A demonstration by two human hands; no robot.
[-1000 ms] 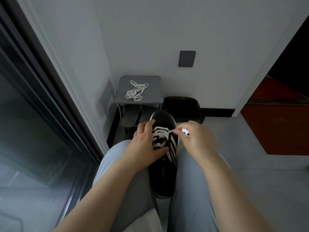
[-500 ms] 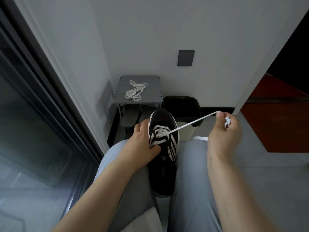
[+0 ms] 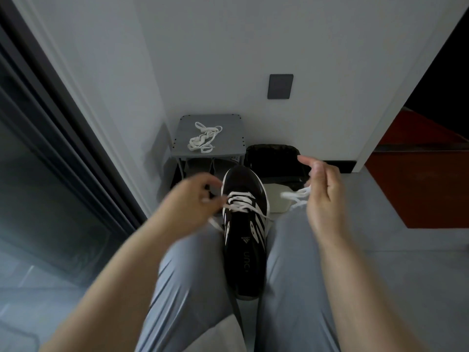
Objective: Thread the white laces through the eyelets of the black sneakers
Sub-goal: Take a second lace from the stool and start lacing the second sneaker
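- The black sneaker (image 3: 245,250) sits wedged between our thighs (image 3: 193,275), toe pointing away. The white lace (image 3: 238,201) already crosses several rows at the toe end of the eyelets.
- Our left hand (image 3: 187,204) is blurred beside the shoe's left edge. Its fingers are curled and appear to pinch one lace end just off the eyelets.
- Our right hand (image 3: 324,196) hovers out to the right, apart from the shoe, fingers loosely curved with the forefinger out. The other lace end lies slack by the palm, and we cannot tell whether it is gripped.
- The step, as we judge it, is evening the two ends and feeding the next eyelet. We should pinch each end close to its tip, pull until the crossings lie flat and untwisted, and match the lengths before going on.
- We should squeeze the knees so the shoe cannot twist under the pull — slack there would loosen the rows.
- A second lace (image 3: 203,138) lies bundled on the grey rack (image 3: 228,123) ahead — presumably for the other sneaker, which we do not see.
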